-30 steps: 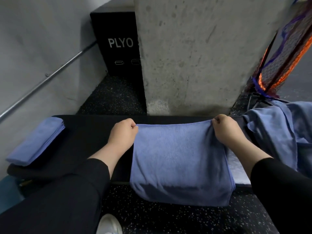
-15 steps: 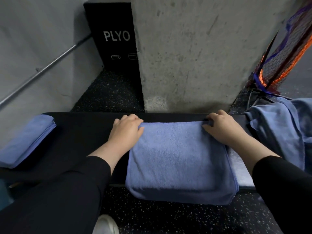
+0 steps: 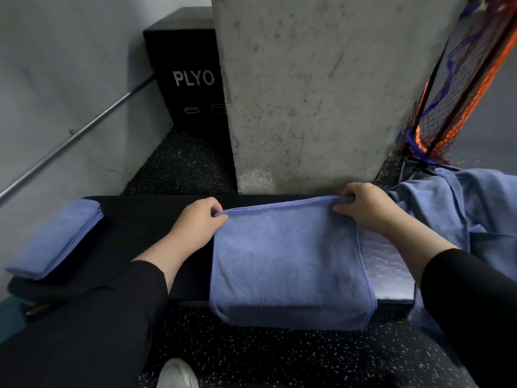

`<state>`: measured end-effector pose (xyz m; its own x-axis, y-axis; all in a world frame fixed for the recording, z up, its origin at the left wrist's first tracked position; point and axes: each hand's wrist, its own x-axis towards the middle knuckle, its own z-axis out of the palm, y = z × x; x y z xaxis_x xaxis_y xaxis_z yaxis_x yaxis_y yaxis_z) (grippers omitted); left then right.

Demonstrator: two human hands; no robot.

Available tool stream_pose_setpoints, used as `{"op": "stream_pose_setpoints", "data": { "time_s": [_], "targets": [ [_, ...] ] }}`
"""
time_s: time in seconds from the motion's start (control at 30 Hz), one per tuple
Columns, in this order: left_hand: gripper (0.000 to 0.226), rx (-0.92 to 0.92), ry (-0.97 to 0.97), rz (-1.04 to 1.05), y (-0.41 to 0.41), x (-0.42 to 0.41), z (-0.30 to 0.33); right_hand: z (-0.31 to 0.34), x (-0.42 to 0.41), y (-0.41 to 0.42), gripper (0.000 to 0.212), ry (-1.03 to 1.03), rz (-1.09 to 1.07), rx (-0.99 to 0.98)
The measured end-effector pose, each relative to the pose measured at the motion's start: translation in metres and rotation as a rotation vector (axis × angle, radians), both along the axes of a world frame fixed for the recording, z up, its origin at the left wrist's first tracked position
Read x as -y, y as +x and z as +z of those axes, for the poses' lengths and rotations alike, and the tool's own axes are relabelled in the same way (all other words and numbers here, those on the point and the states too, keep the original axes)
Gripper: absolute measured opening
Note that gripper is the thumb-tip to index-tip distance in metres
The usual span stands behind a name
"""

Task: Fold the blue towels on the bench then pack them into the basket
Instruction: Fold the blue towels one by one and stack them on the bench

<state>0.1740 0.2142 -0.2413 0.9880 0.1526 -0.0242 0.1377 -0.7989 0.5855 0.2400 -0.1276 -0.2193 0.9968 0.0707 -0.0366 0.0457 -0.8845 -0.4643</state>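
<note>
The blue towel [image 3: 288,264] lies across the middle of the black table [image 3: 145,219], its near part hanging over the near edge toward the speckled floor [image 3: 251,357]; the left hand [image 3: 195,224] pinches its far left corner and the right hand [image 3: 366,207] pinches its far right corner, each grip closed on the hemmed far edge. A folded towel [image 3: 53,239] rests at the table's left end; a heap of unfolded towels [image 3: 458,217] lies at the right, below the orange and blue netting [image 3: 458,88]; a concrete pillar [image 3: 313,88] stands beyond the table.
</note>
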Motion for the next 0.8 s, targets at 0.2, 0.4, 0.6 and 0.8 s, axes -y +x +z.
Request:
{"op": "stream_pose_setpoints", "data": {
  "time_s": [0.2,0.4,0.6,0.8],
  "targets": [
    [0.012,0.157,-0.359,0.056,-0.043,0.002,0.044,0.040,0.019,-0.057,0.032,0.442,-0.018,0.085],
    [0.018,0.233,-0.679,0.037,-0.085,0.009,0.078,0.073,0.030,-0.109,0.018,0.846,0.008,0.011],
    [0.020,0.384,-0.842,0.035,-0.112,0.015,0.115,0.114,0.030,-0.147,0.014,1.205,0.088,-0.009],
    [0.021,0.358,-0.881,0.082,-0.121,0.018,0.118,0.123,0.027,-0.157,0.014,1.167,0.065,0.025]
  ]
}}
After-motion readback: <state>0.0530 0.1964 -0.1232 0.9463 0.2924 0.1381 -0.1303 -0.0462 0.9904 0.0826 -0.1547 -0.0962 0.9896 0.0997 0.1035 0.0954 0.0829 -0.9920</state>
